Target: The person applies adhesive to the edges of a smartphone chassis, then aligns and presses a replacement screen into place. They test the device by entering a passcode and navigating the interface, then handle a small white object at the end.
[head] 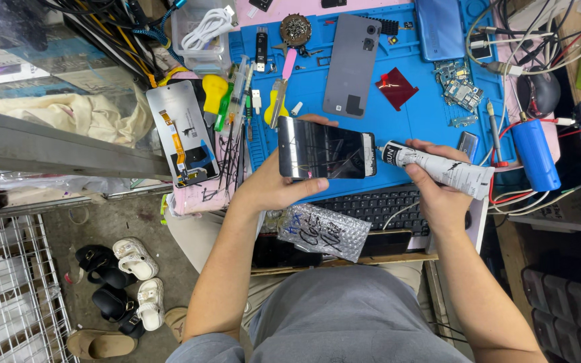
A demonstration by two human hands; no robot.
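Observation:
My left hand (pixel 272 188) holds a black phone (pixel 326 149) flat, screen side up, above the near edge of a blue work mat (pixel 411 117). My right hand (pixel 438 195) grips a white glue tube (pixel 438 167) with its nozzle touching the phone's right end. A grey phone back cover (pixel 352 65) lies on the mat beyond the phone. A dark red square piece (pixel 396 88) and small circuit boards (pixel 460 86) lie to its right.
A phone display with an orange flex cable (pixel 183 132) lies at the left on a pink surface. A black keyboard (pixel 378 205) and a bubble-wrap bag (pixel 321 230) sit below my hands. A blue cylinder (pixel 534 154), cables and a mouse (pixel 538 93) crowd the right side. Sandals (pixel 126 282) lie on the floor.

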